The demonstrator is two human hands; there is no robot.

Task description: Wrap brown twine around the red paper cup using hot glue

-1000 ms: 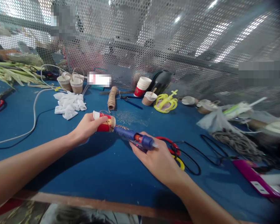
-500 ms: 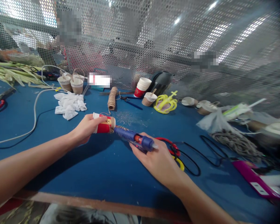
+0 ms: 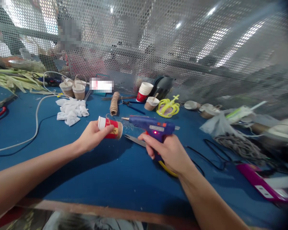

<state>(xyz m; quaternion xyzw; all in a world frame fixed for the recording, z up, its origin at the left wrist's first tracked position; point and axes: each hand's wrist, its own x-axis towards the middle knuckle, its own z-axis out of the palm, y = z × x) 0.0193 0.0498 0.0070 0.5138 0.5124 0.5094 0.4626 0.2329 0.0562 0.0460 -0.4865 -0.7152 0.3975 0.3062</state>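
Observation:
My left hand point(image 3: 92, 135) is closed around a red and white paper cup point(image 3: 115, 130) lying on its side in the air, twine wrapped round its base end. A blue glue gun point(image 3: 156, 125) with a small red light is gripped in my right hand point(image 3: 166, 148); its nozzle points left, a little apart from the cup. Under the gun and my right hand lie scissors point(image 3: 135, 140), their blades towards the cup and one yellow handle partly showing. Behind the cup stands a roll of twine point(image 3: 114, 103), a strand running from it towards the cup.
White gloves point(image 3: 72, 110) and wrapped cups point(image 3: 79, 90) lie left. At the back are stacked cups point(image 3: 144, 92), a dark kettle point(image 3: 163, 86), blue pliers point(image 3: 136, 108) and a yellow crown-shaped piece point(image 3: 168, 107). A purple power strip point(image 3: 261, 185), cables and grey cord point(image 3: 240, 148) are right.
The glue gun has moved away from the cup's base and turned side-on, its nozzle lifted. The cup has shifted slightly right and been tilted. The scissor blades now show beneath the gun.

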